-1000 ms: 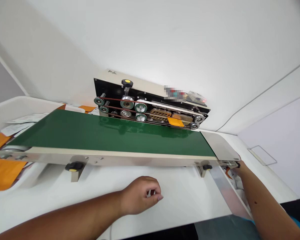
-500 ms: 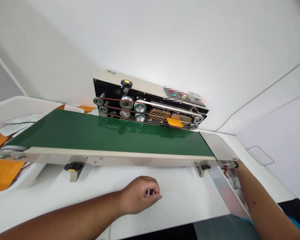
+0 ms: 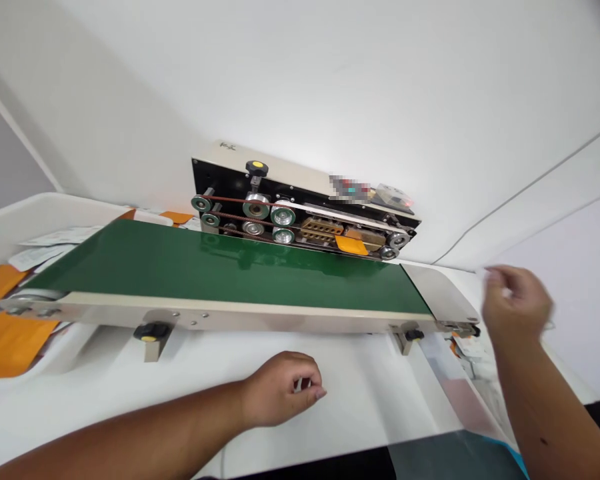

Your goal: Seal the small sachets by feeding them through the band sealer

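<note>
My left hand (image 3: 285, 390) rests on the white table in front of the band sealer, fingers curled in toward the thumb. Nothing shows in the gap between them. My right hand (image 3: 517, 303) is raised beyond the right end of the green conveyor belt (image 3: 230, 270), its fingers closed and slightly blurred. A pale speck shows at its fingertips, and I cannot make out what it is. An orange packet (image 3: 351, 245) sticks out of the sealing head (image 3: 320, 229), between the brass blocks and the right-hand rollers.
A white bin (image 3: 75, 353) with orange packets (image 3: 17, 343) and white packets stands under the belt's left end. At the right, a clear-walled bin (image 3: 447, 380) holds small packets (image 3: 473, 347). Black knobs (image 3: 151, 331) project from the conveyor's front.
My right hand has come up out of the right-hand bin, rising beside the conveyor's end. My left hand and the orange packet look almost unchanged; the view has shifted slightly.
</note>
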The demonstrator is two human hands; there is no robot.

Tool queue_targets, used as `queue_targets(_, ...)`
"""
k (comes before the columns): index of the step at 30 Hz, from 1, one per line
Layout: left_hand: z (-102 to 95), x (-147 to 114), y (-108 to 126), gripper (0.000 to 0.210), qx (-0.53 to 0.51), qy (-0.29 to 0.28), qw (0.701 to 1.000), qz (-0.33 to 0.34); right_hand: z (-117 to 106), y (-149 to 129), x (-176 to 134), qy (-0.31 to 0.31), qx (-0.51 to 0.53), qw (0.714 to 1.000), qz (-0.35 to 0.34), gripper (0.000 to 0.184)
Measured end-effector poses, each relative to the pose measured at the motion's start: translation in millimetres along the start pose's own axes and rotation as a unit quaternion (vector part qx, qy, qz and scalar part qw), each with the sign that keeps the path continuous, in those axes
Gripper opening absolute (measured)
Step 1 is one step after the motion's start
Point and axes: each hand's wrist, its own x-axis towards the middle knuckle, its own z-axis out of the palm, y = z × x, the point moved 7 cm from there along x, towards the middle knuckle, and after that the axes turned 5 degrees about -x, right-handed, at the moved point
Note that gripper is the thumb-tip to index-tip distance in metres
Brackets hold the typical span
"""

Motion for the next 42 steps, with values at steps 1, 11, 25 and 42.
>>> queue_targets(1,-0.2,0,0,0.017,-0.002,-0.002,1.000,0.001,13,-47,-3,-0.042,-0.031,0.988,-0.145,0.022)
queue_targets(11,-2.1,0,8,0.019,-0.004,0.000,1.000,0.017,123,-212,-30,-0.081,-0.195,0.810,-0.547,0.020)
queue_targets(25,-2.4,3,6,0.018,0.015,-0.018,1.000,0.011,77,-109,-39,-0.232,0.474,0.844,0.095,0.037)
queue_targets(42,-2.9,3,9,0.018,0.012,-0.020,1.000,0.003,66,-42,-7,-0.006,-0.256,0.896,-0.363,0.030)
